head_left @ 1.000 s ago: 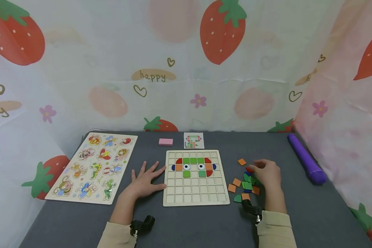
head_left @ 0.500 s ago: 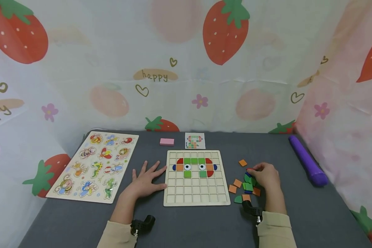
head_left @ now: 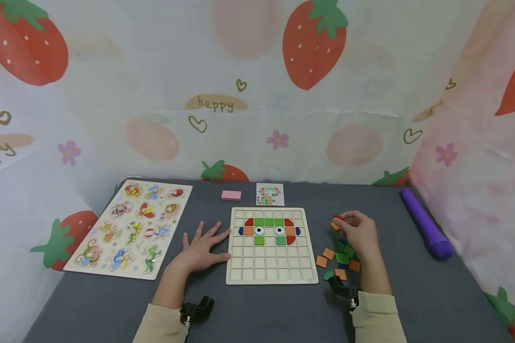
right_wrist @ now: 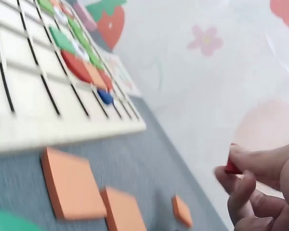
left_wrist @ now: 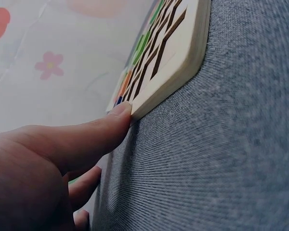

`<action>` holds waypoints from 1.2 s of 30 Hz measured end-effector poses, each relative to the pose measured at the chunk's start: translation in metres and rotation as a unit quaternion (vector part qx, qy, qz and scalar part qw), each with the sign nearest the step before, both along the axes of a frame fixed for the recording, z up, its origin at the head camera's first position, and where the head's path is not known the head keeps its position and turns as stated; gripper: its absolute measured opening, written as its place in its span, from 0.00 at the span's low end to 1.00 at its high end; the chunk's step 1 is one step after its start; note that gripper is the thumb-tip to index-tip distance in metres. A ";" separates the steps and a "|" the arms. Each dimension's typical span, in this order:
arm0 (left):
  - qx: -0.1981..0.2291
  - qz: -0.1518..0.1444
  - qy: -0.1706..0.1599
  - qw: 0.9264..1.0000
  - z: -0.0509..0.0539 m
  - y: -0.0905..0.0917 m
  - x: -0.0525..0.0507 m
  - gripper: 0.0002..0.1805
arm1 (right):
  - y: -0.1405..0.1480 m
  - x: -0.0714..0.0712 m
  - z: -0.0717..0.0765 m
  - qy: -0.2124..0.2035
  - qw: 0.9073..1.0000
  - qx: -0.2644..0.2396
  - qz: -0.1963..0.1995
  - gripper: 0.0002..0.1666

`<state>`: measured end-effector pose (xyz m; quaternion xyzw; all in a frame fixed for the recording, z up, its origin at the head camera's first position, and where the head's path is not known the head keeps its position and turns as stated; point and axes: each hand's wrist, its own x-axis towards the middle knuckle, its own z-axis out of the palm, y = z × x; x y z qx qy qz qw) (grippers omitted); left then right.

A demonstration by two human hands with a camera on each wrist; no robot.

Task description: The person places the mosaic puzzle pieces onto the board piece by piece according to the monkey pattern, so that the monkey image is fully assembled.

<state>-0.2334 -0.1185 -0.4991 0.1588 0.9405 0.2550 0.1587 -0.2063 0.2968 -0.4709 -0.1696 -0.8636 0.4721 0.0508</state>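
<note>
The right hand [head_left: 360, 233] pinches a red piece [head_left: 338, 217] between thumb and fingertips, above the loose pieces; the right wrist view shows the red piece [right_wrist: 232, 166] held off the table. With fingers spread, the left hand [head_left: 201, 251] rests on the table, thumb and a fingertip touching the left edge of the wooden grid board [head_left: 271, 275]. In the left wrist view the thumb of the left hand [left_wrist: 72, 149] meets the board's edge [left_wrist: 168, 91]. Red, green, orange, blue and eye pieces sit in the board's upper rows.
Loose orange [head_left: 321, 261], green [head_left: 342, 258] and blue pieces lie right of the board. A picture card [head_left: 270, 195] and a pink block [head_left: 231, 196] stand behind it. An insect picture board [head_left: 124, 228] lies at left, a purple cylinder [head_left: 427, 225] at right.
The right hand has lifted away from the pile with the red piece, moving slightly left and toward the back. The left hand stays in place at the board.
</note>
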 end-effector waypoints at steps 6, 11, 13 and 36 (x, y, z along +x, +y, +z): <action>-0.004 0.003 0.001 1.000 -0.002 -0.002 -0.001 0.43 | -0.022 -0.003 0.010 0.031 0.998 0.004 0.054 0.20; -0.002 0.003 0.002 1.000 -0.002 -0.001 -0.001 0.43 | -0.037 -0.005 0.012 0.022 0.997 0.011 0.079 0.21; 0.000 0.003 0.001 1.000 -0.001 -0.001 -0.002 0.43 | -0.042 -0.005 0.012 0.019 0.995 0.011 0.097 0.22; -0.003 0.000 0.004 1.000 -0.001 0.001 -0.001 0.43 | -0.135 -0.009 -0.008 0.034 0.983 -0.027 0.178 0.05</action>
